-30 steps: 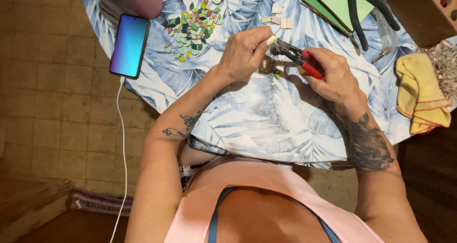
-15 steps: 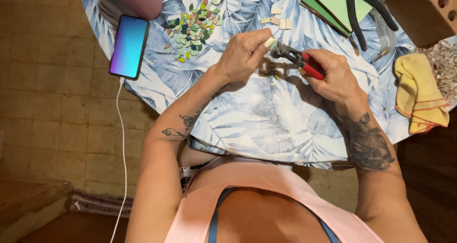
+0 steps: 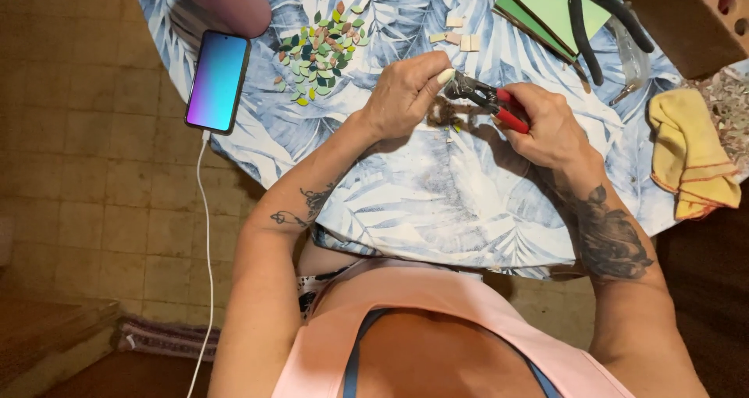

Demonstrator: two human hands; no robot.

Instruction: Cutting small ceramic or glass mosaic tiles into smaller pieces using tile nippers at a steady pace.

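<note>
Right now L hand [image 3: 406,94] pinches tile bit at red-handled nippers [image 3: 488,101], R hand [image 3: 546,125] squeezing handles; tool's long axis runs 10-to-4 o'clock.

We saw red-handled nippers [image 3: 490,101], a blue-white leaf-print desk [image 3: 437,203], green, pink and yellow leaf-shaped tiles [image 3: 320,53], a yellow cloth [image 3: 690,152], green sheets [image 3: 546,0], and a phone [image 3: 218,80] glowing blue-purple.

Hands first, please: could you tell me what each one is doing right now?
Left hand: closed, pinching a small pale piece.
Right hand: closed on the red-handled nippers.
</note>
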